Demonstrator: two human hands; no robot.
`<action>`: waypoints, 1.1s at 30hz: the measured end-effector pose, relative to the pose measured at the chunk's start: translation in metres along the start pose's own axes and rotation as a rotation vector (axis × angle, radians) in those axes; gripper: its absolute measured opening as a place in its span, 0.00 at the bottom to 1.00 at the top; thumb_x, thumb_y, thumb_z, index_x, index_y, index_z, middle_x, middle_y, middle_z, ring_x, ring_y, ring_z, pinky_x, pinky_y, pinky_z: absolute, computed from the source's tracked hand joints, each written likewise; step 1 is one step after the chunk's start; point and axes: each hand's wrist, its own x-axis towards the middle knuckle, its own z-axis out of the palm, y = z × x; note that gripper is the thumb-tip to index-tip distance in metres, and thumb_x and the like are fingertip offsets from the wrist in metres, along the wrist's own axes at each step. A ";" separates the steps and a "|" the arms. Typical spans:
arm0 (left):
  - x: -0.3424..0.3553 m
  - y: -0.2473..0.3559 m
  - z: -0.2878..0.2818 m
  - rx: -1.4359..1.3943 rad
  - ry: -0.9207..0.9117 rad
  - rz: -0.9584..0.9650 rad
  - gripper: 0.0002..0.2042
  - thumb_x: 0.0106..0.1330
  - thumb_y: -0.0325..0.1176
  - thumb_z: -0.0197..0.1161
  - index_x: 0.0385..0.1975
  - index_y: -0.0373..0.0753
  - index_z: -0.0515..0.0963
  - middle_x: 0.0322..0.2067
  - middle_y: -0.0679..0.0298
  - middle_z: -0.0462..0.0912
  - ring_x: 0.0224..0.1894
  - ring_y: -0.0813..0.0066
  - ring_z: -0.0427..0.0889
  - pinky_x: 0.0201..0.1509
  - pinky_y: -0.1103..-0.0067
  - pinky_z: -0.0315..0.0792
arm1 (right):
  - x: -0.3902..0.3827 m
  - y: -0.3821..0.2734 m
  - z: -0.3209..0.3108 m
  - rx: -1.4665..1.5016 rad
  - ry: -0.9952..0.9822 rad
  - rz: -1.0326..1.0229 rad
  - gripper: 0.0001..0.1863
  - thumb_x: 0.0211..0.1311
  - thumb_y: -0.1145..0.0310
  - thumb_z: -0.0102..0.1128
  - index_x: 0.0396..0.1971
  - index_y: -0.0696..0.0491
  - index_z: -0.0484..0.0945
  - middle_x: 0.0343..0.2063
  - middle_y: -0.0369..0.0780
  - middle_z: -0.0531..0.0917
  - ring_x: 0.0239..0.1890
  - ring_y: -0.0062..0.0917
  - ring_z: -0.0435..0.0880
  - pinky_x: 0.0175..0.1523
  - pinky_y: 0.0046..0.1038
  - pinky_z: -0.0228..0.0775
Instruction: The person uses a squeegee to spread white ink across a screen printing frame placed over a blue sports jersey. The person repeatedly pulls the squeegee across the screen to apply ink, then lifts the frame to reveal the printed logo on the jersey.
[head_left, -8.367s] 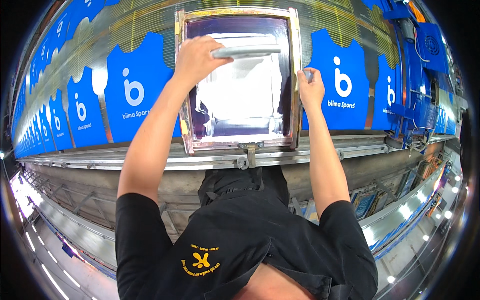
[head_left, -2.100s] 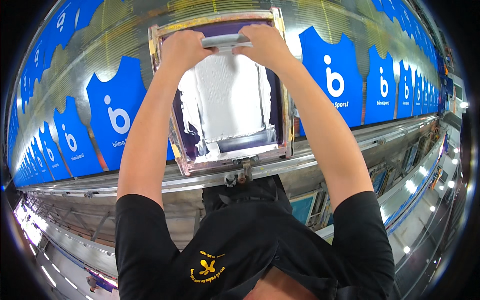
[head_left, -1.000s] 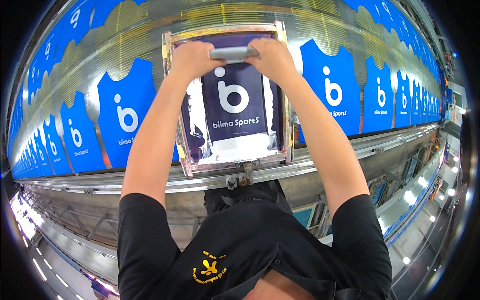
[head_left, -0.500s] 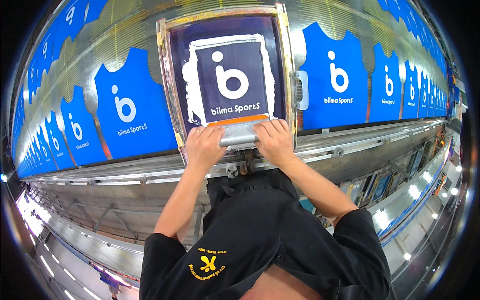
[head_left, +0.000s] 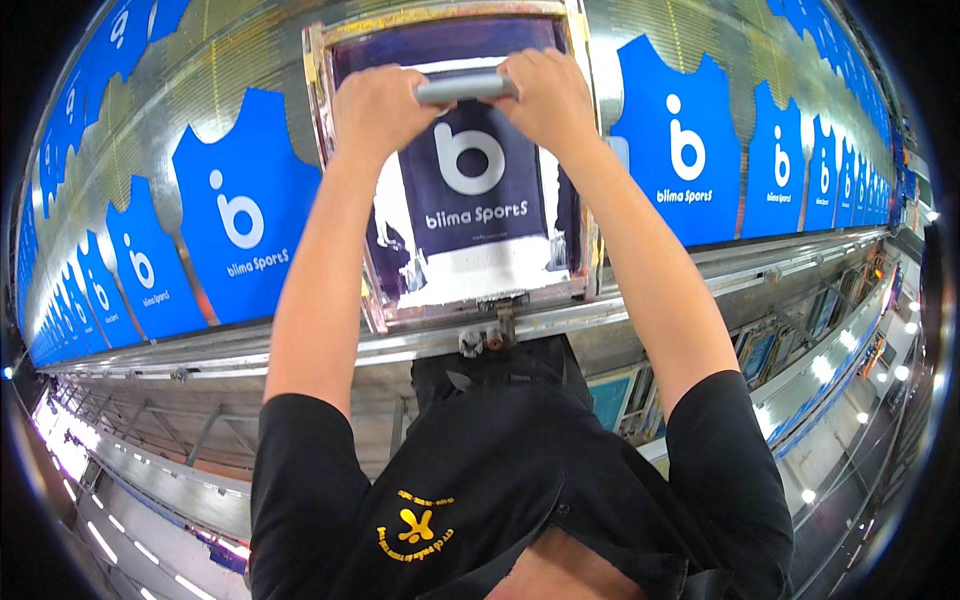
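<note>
A framed printing screen lies on a long metal table, its mesh dark blue with a white logo shape and smeared white ink. Both my hands grip a grey squeegee bar at the far end of the screen. My left hand is closed around the bar's left end. My right hand is closed around its right end. My arms are stretched out over the screen.
Blue jersey-shaped cloth pieces with white logos lie in a row on the table, to the left and to the right of the screen. The table's metal rail runs along the near edge. Shelves with frames sit below.
Half a second ago both hands held the squeegee at the near end of the screen; now they have pushed it to the far end, arms extended.
</note>
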 end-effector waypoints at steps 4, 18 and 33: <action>-0.131 0.036 0.015 0.064 0.010 0.048 0.17 0.45 0.43 0.83 0.36 0.48 0.91 0.36 0.60 0.92 0.38 0.60 0.90 0.43 0.65 0.78 | -0.110 -0.047 -0.027 -0.009 -0.048 -0.064 0.18 0.39 0.71 0.77 0.33 0.49 0.82 0.31 0.38 0.83 0.36 0.37 0.81 0.46 0.40 0.70; -0.181 0.065 -0.024 0.001 -0.345 -0.005 0.30 0.54 0.67 0.76 0.31 0.39 0.89 0.28 0.56 0.88 0.36 0.54 0.89 0.45 0.61 0.78 | -0.160 -0.087 -0.043 0.144 -0.325 -0.010 0.23 0.54 0.48 0.80 0.33 0.53 0.83 0.32 0.41 0.87 0.39 0.39 0.87 0.47 0.41 0.73; -0.053 0.025 -0.049 -0.150 -0.460 -0.013 0.35 0.50 0.75 0.72 0.37 0.45 0.92 0.34 0.56 0.91 0.43 0.53 0.91 0.47 0.61 0.82 | -0.127 0.040 -0.072 0.297 0.197 0.694 0.21 0.73 0.54 0.70 0.47 0.59 0.87 0.41 0.45 0.90 0.44 0.29 0.88 0.51 0.33 0.79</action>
